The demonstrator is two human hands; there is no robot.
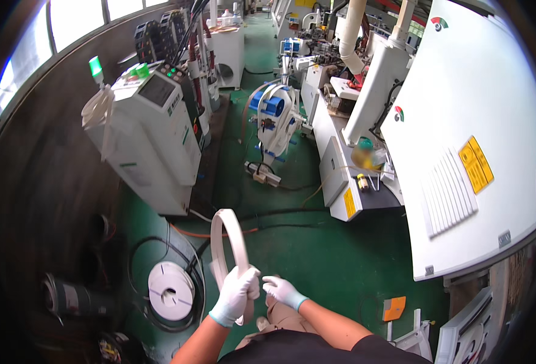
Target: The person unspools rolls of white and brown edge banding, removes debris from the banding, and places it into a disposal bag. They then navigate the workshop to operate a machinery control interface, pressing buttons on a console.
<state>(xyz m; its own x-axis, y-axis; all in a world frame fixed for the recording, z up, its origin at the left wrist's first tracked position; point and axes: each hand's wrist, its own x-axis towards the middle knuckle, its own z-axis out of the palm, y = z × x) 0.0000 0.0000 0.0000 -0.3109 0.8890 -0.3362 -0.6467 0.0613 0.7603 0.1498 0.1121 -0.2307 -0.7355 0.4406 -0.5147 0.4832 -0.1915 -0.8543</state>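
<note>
A coil of flat cream-white banding strip [235,239] stands up in front of me, a large open ring. My left hand [236,295], in a white glove with a pale blue cuff, is closed around the lower part of this ring. Just to the right, my right hand [284,293] wears a matching glove. Its fingers stretch toward the left hand, and nothing shows in them. A small gap lies between the two hands. Part of the coil's lower end is hidden behind the left glove.
On the green floor, a white reel [171,291] lies among black hoses. A white control cabinet [158,133] with a green lamp stands left. Ahead is a blue-and-white strip feeder [274,118]. A big white machine cover [468,115] rises at right, with an orange-grey piece [394,308] below.
</note>
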